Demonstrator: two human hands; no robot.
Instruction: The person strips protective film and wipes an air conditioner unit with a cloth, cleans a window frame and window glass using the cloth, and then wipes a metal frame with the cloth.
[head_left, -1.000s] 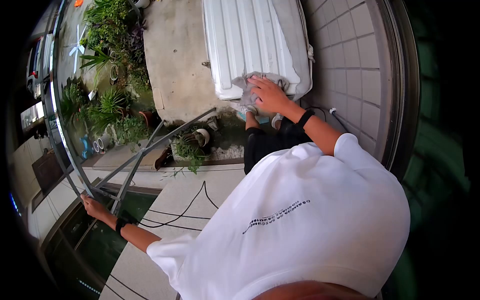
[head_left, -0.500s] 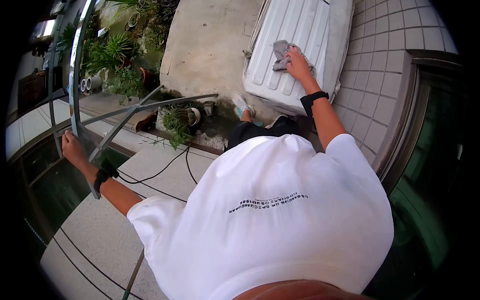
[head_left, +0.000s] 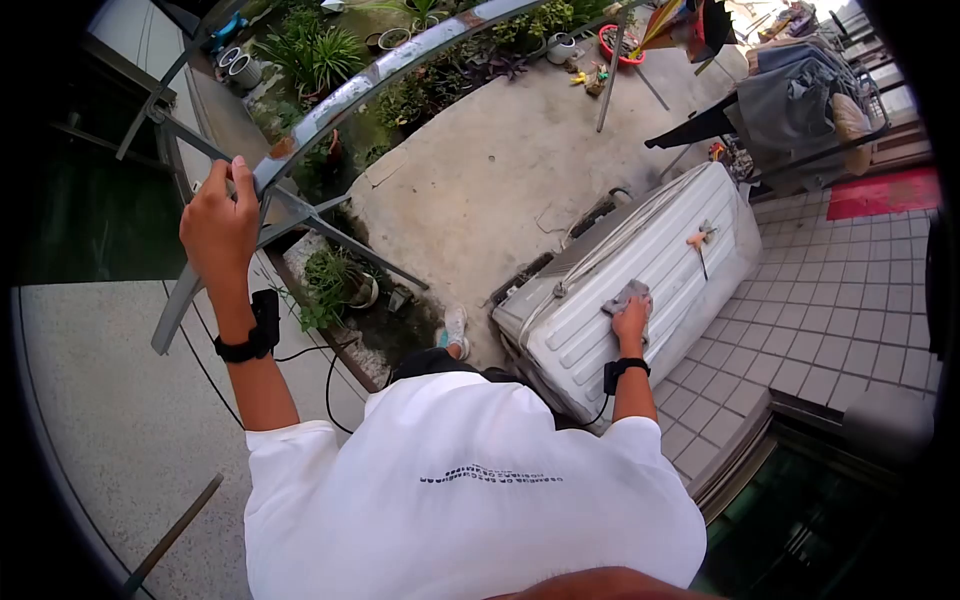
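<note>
My left hand (head_left: 222,225) is closed on a grey metal frame (head_left: 345,105), whose curved, worn bar rises to the upper right and has a rusty patch near my fingers. My right hand (head_left: 629,322) presses a crumpled grey cloth (head_left: 632,293) against the ridged white top of a box-like unit (head_left: 690,268) that looks like an outdoor air conditioner. Farther along that top lies a small orange-and-grey object (head_left: 700,240), too small to name. Both wrists wear black bands.
A tiled ledge (head_left: 790,330) runs right of the unit. Concrete ground (head_left: 490,170) lies ahead, bordered by potted plants (head_left: 320,55) on the left. Grey clothes (head_left: 795,110) hang at upper right. Black cables (head_left: 333,385) loop beside my left side, near a white shoe (head_left: 455,328).
The view has tilted up and turned, so more of the yard and the unit's far end show. My left hand keeps its hold on the frame; my right hand stays on the cloth.
</note>
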